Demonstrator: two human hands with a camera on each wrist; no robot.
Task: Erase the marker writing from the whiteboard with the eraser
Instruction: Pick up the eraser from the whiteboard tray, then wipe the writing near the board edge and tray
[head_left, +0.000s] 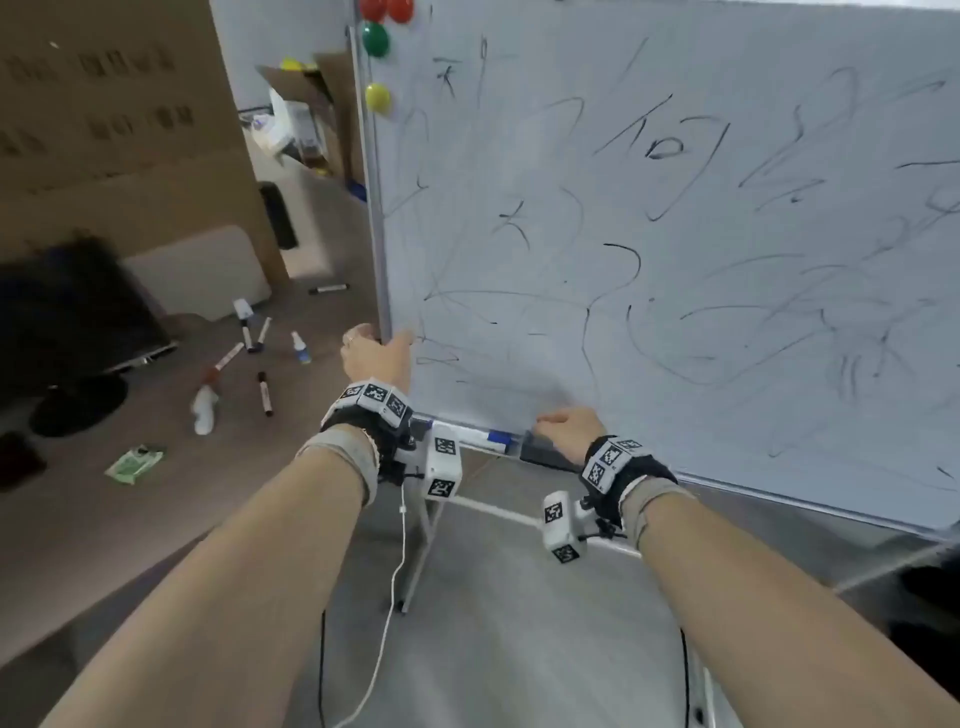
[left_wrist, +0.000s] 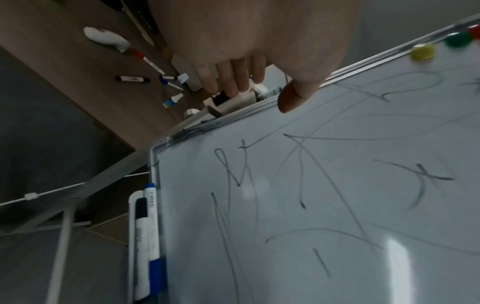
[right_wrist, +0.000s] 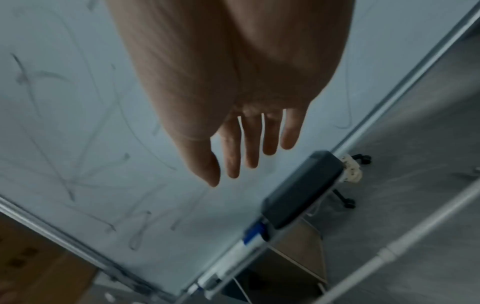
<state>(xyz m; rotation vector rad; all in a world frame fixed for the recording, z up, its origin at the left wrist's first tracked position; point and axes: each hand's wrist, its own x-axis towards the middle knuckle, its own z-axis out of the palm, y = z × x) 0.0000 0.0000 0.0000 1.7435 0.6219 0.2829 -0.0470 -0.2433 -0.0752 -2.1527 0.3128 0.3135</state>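
Observation:
The whiteboard (head_left: 675, 260) stands tilted on the right, covered in black marker scribbles (left_wrist: 301, 174). A dark eraser (head_left: 545, 451) lies on the tray along the board's lower edge, beside a blue-capped marker (head_left: 493, 437). My left hand (head_left: 375, 351) grips the board's left frame, thumb (left_wrist: 288, 100) on the front and fingers behind. My right hand (head_left: 563, 421) hovers just over the eraser. In the right wrist view its fingers (right_wrist: 250, 148) are straight and spread over the board (right_wrist: 78, 123), apart from the eraser (right_wrist: 301, 189).
A brown table (head_left: 156, 519) at the left holds several markers (head_left: 265, 392), a small spray bottle (head_left: 300, 348), a white bottle (head_left: 205, 408) and a green packet (head_left: 136, 462). Magnets (head_left: 375, 39) sit on the board's top left. The stand's legs (head_left: 421, 545) and cables are below.

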